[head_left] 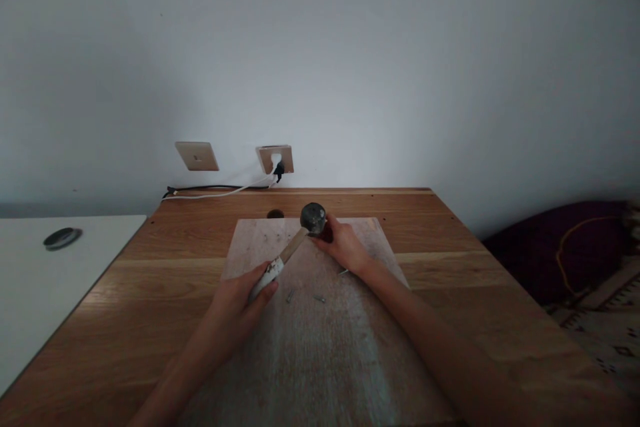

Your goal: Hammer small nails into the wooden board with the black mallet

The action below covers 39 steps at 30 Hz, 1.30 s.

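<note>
My left hand [246,300] is wrapped round the white-covered lower grip of a mallet [295,245]. The mallet's dark, round, scuffed head [313,219] is over the far part of a pale worn board [310,353]. Right beside that head is my right hand [345,247], its thumb and fingers drawn together low at the board. The fingertips are partly hidden behind the head, and what they hold cannot be made out. Small metal screws or nails [319,298] lie loose on the board between my hands, another [343,272] near my right wrist. Several small points stand along the board's far left.
The board rests on a wooden table [450,273] against the wall. Cables [215,195] run along the table's back edge to a wall socket [276,160]. A white surface [45,293] at left carries a dark round object [62,238]. Dark purple fabric [540,253] is at right.
</note>
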Each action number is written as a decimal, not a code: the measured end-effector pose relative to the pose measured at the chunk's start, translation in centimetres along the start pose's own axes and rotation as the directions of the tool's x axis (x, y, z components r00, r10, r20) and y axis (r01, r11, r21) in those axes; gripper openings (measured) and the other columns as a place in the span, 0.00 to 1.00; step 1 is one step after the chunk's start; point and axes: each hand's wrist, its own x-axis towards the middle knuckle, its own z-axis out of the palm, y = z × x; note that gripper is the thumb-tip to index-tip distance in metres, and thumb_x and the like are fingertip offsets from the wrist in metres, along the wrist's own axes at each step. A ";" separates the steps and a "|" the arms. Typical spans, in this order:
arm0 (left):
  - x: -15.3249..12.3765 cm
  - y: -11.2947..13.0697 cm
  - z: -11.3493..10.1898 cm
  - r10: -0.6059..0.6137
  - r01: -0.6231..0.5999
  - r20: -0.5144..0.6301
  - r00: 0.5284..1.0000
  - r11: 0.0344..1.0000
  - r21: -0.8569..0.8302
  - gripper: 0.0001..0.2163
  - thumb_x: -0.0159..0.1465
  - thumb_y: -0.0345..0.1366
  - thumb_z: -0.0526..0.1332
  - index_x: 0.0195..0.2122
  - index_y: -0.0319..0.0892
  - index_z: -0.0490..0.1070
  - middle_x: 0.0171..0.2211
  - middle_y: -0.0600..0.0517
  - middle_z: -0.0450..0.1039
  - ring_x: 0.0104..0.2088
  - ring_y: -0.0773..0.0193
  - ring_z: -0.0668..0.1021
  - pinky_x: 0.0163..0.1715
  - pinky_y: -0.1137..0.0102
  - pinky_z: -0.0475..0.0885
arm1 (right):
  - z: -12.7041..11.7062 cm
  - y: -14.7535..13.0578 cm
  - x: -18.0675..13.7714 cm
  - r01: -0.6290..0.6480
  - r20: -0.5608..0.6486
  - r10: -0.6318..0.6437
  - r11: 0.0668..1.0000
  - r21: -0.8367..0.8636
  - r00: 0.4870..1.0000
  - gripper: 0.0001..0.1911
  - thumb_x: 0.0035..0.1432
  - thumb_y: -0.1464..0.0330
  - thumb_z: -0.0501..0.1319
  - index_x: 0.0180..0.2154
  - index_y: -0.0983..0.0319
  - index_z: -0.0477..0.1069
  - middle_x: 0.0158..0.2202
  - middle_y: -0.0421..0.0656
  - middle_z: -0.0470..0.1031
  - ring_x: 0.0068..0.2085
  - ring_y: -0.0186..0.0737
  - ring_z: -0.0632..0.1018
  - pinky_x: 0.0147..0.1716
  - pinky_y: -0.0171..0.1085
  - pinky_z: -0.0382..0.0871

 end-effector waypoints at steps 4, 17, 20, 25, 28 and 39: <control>0.2 -0.1 0.2 0.008 -0.008 0.006 1.000 0.999 0.031 0.20 0.68 0.47 0.54 0.54 0.45 0.78 0.48 0.47 0.83 0.46 0.50 0.84 0.47 0.61 0.78 | 0.1 0.3 0.0 -0.007 -0.003 0.007 1.000 0.016 1.000 0.27 0.57 0.72 0.70 0.57 0.61 0.67 0.37 0.44 0.83 0.35 0.42 0.81 0.35 0.36 0.71; -0.3 -0.3 0.3 0.000 0.001 -0.007 1.000 0.999 0.044 0.20 0.69 0.47 0.54 0.53 0.45 0.78 0.47 0.48 0.84 0.46 0.50 0.84 0.48 0.61 0.78 | 0.1 0.3 -0.1 0.006 0.024 -0.008 0.997 0.079 1.000 0.32 0.56 0.76 0.67 0.61 0.62 0.64 0.37 0.43 0.82 0.36 0.41 0.81 0.36 0.37 0.72; -0.3 -0.3 0.3 0.004 -0.003 -0.026 1.000 1.000 0.027 0.19 0.68 0.47 0.55 0.53 0.45 0.78 0.46 0.49 0.84 0.44 0.51 0.84 0.47 0.62 0.78 | 0.3 0.3 0.1 0.004 0.029 -0.007 0.996 0.084 1.000 0.31 0.58 0.75 0.67 0.61 0.62 0.63 0.37 0.44 0.82 0.36 0.41 0.81 0.37 0.37 0.72; -0.4 -0.3 0.3 -0.017 0.017 -0.008 1.000 1.000 0.023 0.19 0.68 0.47 0.55 0.51 0.46 0.80 0.42 0.49 0.85 0.42 0.50 0.85 0.45 0.61 0.79 | -1.5 -0.4 -0.2 0.024 0.076 -0.029 0.998 0.065 0.997 0.31 0.58 0.76 0.65 0.62 0.62 0.62 0.40 0.45 0.82 0.38 0.40 0.81 0.40 0.38 0.73; -0.6 -0.4 0.2 -0.027 0.027 -0.044 0.999 1.000 0.007 0.21 0.67 0.48 0.55 0.53 0.44 0.79 0.43 0.48 0.84 0.43 0.49 0.84 0.46 0.59 0.79 | -4.6 -0.8 -1.5 0.061 0.122 -0.062 0.998 0.012 0.991 0.15 0.59 0.76 0.64 0.49 0.63 0.73 0.40 0.47 0.80 0.40 0.42 0.79 0.43 0.40 0.71; 0.0 -1.5 1.0 0.010 -0.013 -0.118 0.993 1.000 -0.022 0.21 0.67 0.48 0.56 0.55 0.45 0.78 0.49 0.50 0.83 0.48 0.49 0.83 0.47 0.62 0.79 | -7.2 0.1 -4.7 0.167 0.443 -0.089 0.976 -0.141 0.892 0.10 0.58 0.75 0.64 0.43 0.64 0.76 0.39 0.45 0.74 0.36 0.39 0.75 0.36 0.35 0.68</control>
